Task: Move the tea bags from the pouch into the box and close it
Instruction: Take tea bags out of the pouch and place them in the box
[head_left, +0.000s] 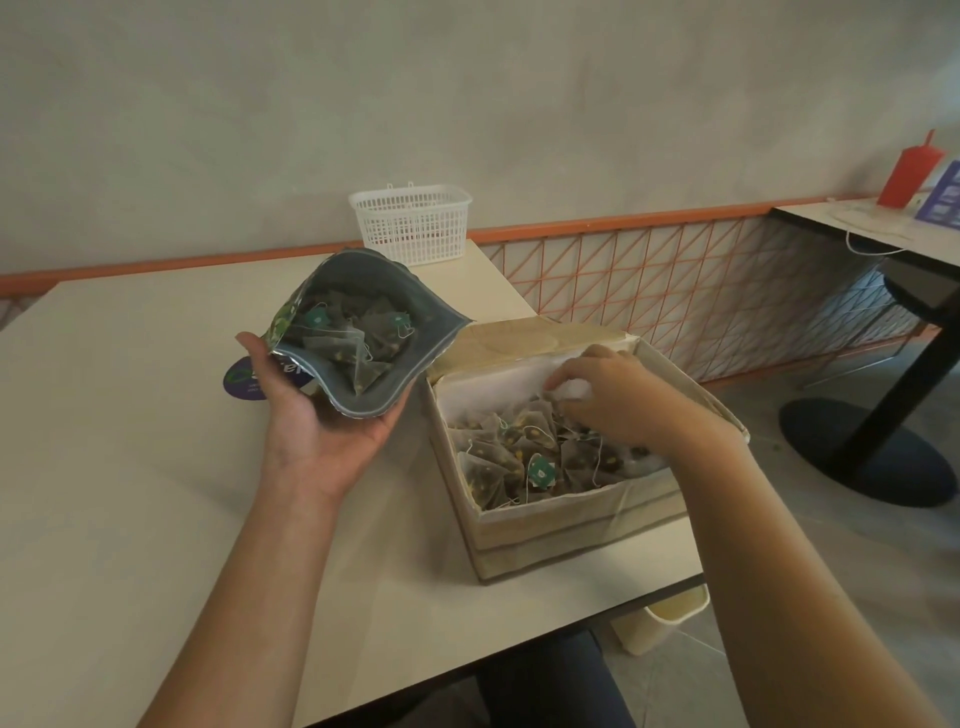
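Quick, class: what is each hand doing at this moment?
Left hand: holds the open pouch.
Right hand: in the box over the tea bags; grip cannot be told.

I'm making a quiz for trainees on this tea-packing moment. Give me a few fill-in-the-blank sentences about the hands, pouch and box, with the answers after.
1. The pouch rests in the ____ hand.
2. The right hand reaches into the open ____.
3. Tea bags lie in the box, and the pouch is not yet ____.
4. The white basket stands on the table, ____ the pouch.

Answers: left; box; empty; behind
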